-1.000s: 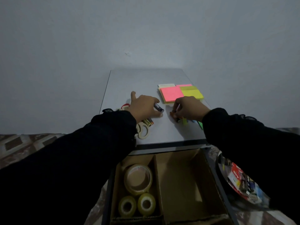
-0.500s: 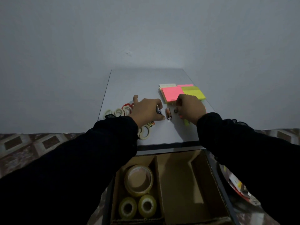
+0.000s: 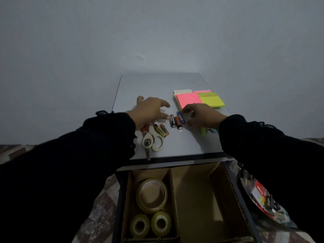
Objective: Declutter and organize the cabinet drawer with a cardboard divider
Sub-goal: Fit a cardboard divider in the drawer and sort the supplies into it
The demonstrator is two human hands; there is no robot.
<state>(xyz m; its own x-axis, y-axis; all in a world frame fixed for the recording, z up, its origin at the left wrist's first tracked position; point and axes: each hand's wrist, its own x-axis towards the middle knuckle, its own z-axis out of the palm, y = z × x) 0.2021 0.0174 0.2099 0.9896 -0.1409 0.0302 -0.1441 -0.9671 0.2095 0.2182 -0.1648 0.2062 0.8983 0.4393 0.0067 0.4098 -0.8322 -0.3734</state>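
**Sorting under way: tape filed, small items still on top**

The left hand (image 3: 150,109) is spread with relaxed fingers over the batteries (image 3: 176,122) and grips nothing. A small blue-tipped item, possibly another battery, is pinched by the right hand (image 3: 201,114). Scissors (image 3: 152,140), sticky notes (image 3: 199,100) and highlighters (image 3: 205,131) are left on the cabinet surface (image 3: 157,85). Below, in the open drawer (image 3: 117,199), the cardboard divider (image 3: 173,195) is seated; three tape rolls (image 3: 152,195) are filed in its left compartment, while the right compartment is unfilled. A plastic packet (image 3: 263,200) lies beside the drawer. The reach is not blocked.
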